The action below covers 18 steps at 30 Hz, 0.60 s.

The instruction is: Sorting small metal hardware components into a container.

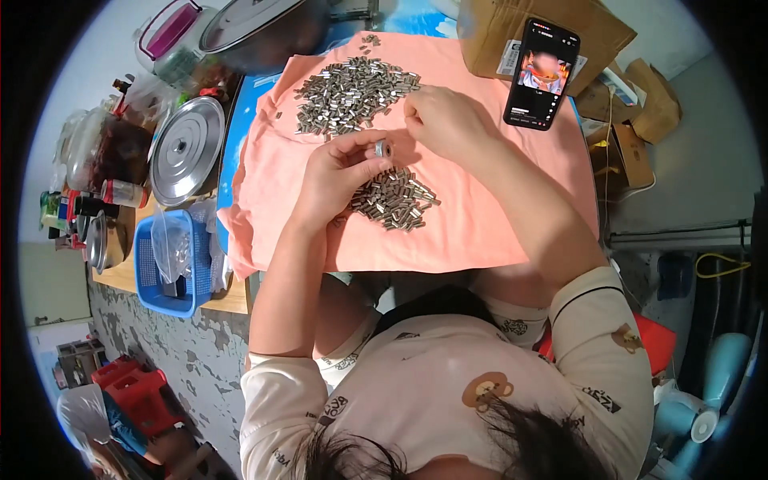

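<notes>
My left hand [326, 178] pinches a short silvery metal cylinder [383, 150] with a dark brownish centre between thumb and fingers. It hovers above a smaller heap of metal pieces [398, 202] on a salmon-pink cloth [480, 212]. Beyond that lies a larger, spread-out heap of small metal cylinders [350, 94]. At this heap's right edge is my right hand [445, 114], its fingers curled down toward the cloth. Whatever those fingers may hold is hidden from view.
A phone [543, 76] leans upright against a cardboard box [496, 32] at the back right. Left of the cloth are a round metal lid [189, 150], a blue plastic basket [144, 276] with bags in it, and several jars. A large lidded pot [272, 40] stands at the back.
</notes>
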### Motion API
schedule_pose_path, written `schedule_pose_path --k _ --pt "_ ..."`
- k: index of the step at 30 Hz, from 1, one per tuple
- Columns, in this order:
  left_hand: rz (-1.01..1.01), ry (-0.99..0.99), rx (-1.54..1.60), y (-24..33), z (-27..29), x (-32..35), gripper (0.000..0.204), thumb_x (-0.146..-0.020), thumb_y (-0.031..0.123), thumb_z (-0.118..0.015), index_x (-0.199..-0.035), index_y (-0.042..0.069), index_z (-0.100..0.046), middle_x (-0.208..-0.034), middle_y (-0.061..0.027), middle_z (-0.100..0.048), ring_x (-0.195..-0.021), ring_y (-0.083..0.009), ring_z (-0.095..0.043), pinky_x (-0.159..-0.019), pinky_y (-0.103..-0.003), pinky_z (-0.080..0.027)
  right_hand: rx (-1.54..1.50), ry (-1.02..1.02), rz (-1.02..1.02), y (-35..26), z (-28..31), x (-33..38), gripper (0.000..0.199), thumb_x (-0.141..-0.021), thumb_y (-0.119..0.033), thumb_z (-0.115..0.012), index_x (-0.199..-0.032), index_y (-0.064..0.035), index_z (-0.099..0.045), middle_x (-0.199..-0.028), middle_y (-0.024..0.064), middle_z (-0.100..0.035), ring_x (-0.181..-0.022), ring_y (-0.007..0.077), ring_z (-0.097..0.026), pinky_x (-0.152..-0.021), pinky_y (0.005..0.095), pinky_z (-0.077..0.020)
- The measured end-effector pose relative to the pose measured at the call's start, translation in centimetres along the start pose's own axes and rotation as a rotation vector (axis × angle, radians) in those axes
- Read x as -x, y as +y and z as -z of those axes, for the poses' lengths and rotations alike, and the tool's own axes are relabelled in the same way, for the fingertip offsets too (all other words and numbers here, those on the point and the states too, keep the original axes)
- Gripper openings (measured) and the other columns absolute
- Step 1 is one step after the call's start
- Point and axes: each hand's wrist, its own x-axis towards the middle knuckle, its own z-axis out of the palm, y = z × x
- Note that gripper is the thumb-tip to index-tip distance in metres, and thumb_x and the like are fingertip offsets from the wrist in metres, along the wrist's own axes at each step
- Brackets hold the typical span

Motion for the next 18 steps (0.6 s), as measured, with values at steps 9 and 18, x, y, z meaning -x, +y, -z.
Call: schedule_pose_path --k 9,18 --pt "0.004 0.055 0.08 -0.1 0.3 -0.1 0.032 -0.074 -0.002 -0.061 -0.105 -0.004 -0.053 -0.085 -0.0038 -0.059 -0.075 -0.0081 -0.055 -0.069 -0.019 -0.046 -0.916 -0.174 -0.094 -2.5 0.3 1.8 0.007 -0.076 0.001 -0.056 -0.082 0.003 -0.057 -0.075 0.0036 -0.058 -0.068 0.0081 -0.056 -0.062 0.0215 -0.0485" --pt "-0.014 0.134 -0.05 -0.1 0.1 0.1 0.031 -0.074 -0.003 -0.061 -0.104 -0.005 -0.055 -0.084 -0.0044 -0.059 -0.073 -0.0079 -0.055 -0.068 -0.019 -0.046 -0.395 0.168 0.13 -4.5 0.5 2.4 0.007 -0.068 -0.007 -0.058 -0.068 -0.0011 -0.055 -0.063 0.0099 -0.056 -0.058 0.0232 -0.056 -0.054 0.0317 -0.0452"
